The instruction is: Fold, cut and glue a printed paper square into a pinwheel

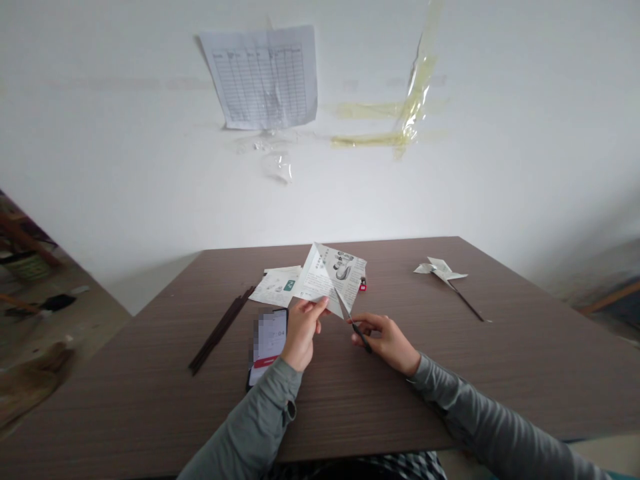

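Note:
My left hand (304, 332) pinches the lower edge of a square sheet of printed paper (334, 275), lifted above the table. Diagonal creases show on the sheet. My right hand (383, 339) grips the dark handles of a pair of scissors (361, 333), and their blades lie at the sheet's lower corner. How far the blades have cut cannot be made out. Behind the held sheet, more printed paper (276, 287) lies on the table. To the right rests a paper pinwheel (441, 269) on a thin dark stick.
Several dark sticks (220, 332) lie at the left beside a phone (267, 347) with a lit screen. A small red object (363, 285) sits behind the held sheet. The brown table (500, 387) meets a white wall bearing a taped printed form (260, 80).

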`<control>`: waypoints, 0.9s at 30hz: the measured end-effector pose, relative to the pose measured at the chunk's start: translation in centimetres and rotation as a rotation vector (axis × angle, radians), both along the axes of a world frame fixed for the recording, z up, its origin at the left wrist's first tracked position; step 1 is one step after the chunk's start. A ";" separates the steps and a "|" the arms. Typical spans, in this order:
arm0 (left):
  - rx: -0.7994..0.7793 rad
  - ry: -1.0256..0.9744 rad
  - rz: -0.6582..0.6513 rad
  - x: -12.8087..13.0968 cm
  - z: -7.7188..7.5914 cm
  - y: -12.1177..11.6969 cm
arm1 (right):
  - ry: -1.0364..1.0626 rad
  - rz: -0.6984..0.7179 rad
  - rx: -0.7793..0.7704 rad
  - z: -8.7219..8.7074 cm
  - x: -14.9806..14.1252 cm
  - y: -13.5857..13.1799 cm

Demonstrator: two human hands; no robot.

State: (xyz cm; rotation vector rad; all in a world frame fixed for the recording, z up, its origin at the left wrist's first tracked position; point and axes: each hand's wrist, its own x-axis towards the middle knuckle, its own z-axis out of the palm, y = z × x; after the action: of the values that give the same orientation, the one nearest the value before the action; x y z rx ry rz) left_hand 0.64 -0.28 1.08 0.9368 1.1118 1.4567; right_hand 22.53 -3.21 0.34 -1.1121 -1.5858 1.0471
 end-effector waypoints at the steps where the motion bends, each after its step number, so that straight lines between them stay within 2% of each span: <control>1: 0.000 0.002 0.011 0.0 0.0 0.1 | -0.014 0.002 0.000 -0.1 0.2 0.0; 8: -0.003 0.095 0.036 -0.4 -0.2 0.3 | -0.133 -0.079 0.124 -1.0 2.1 0.9; 15: 0.003 0.131 -0.001 -0.5 -0.3 0.2 | -0.077 -0.455 0.266 -2.6 3.6 2.8; 17: -0.005 0.139 -0.018 -0.5 -0.2 0.2 | -0.017 -0.515 0.266 -2.9 3.8 3.4; 22: -0.027 0.178 -0.080 -0.5 -0.1 0.2 | 0.118 -0.510 0.200 -2.8 4.1 3.9; 27: -0.067 0.210 -0.102 -0.4 0.4 0.2 | 0.159 -0.483 0.168 -2.8 3.8 3.8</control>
State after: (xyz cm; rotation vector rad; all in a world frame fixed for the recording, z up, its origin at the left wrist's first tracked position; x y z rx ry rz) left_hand 0.24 -0.10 1.44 1.1019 1.2391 1.2520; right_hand 26.31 0.56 -2.42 -1.1854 -1.1733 0.6496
